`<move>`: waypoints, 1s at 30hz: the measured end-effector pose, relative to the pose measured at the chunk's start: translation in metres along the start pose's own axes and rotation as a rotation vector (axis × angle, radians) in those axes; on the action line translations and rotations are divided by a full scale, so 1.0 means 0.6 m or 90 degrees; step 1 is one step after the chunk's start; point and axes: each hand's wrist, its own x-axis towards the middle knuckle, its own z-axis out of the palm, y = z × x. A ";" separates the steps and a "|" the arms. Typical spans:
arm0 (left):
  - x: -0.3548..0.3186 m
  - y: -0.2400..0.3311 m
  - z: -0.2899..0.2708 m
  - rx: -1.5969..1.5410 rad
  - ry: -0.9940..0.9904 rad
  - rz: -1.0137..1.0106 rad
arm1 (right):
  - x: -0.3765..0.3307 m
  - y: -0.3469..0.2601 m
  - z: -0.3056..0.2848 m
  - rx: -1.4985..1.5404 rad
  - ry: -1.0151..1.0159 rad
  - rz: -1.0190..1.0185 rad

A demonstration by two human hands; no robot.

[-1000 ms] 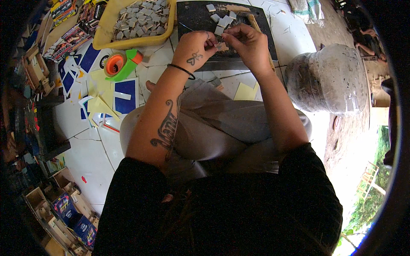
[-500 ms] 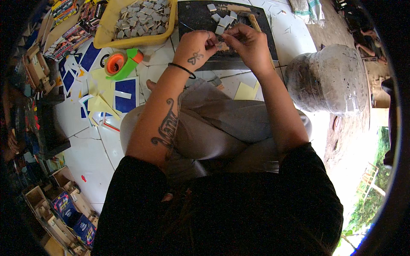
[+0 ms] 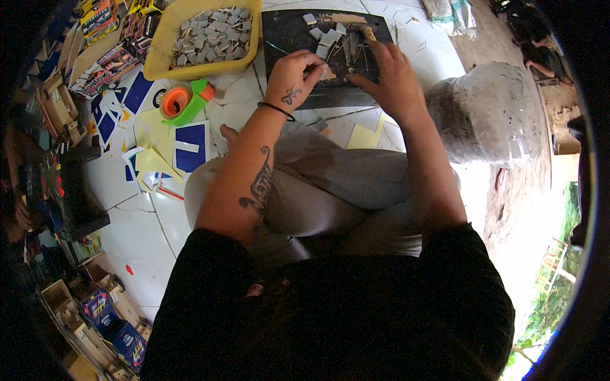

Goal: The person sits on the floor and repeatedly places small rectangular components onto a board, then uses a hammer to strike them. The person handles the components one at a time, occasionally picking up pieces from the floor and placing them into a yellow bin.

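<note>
My left hand (image 3: 294, 81) is closed in a pinch above the near part of a black board (image 3: 286, 28). Whatever lies between its fingertips is too small to make out. My right hand (image 3: 395, 77) is at the board's right side, thumb and fingers apart. Its fingertips reach the wooden handle (image 3: 368, 33) of what looks like a hammer, mostly hidden under the hand. Between the hands, a bunch of thin nails (image 3: 351, 49) lies on the board. Several small grey square pieces (image 3: 328, 38) are left of the nails.
A yellow tub (image 3: 255, 38) of grey squares stands at the far left. Nearer are a green-and-orange tape dispenser (image 3: 202, 95) and blue and yellow paper scraps (image 3: 190, 141). A large wrapped, rounded bundle (image 3: 486, 114) stands right. Wooden toy truck bodies (image 3: 70, 311) line the left edge.
My right hand has left my left hand's fingertips, moved right and opened over the handle. The nails now show between the hands. My left hand keeps its pinch.
</note>
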 end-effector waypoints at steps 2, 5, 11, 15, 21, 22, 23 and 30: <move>0.000 0.002 0.003 -0.009 -0.005 -0.014 | -0.052 0.025 -0.024 -0.121 -0.185 0.121; -0.004 0.004 0.011 0.008 0.002 -0.042 | -0.110 0.038 -0.022 -0.012 -0.143 0.176; -0.010 0.002 0.016 -0.014 0.045 -0.008 | -0.161 0.012 -0.095 0.464 -0.147 0.357; -0.013 0.000 0.017 -0.016 0.061 0.006 | -0.198 -0.033 -0.166 0.401 -0.171 0.280; -0.016 -0.006 0.025 -0.002 0.064 0.003 | -0.224 -0.068 -0.186 0.241 -0.146 0.178; -0.017 -0.007 0.027 -0.001 0.065 0.002 | -0.226 -0.071 -0.187 0.226 -0.164 0.185; -0.017 -0.008 0.028 -0.001 0.067 0.001 | -0.227 -0.072 -0.188 0.211 -0.182 0.191; -0.020 -0.014 0.033 0.068 0.088 0.062 | -0.223 -0.072 -0.193 0.227 -0.124 0.149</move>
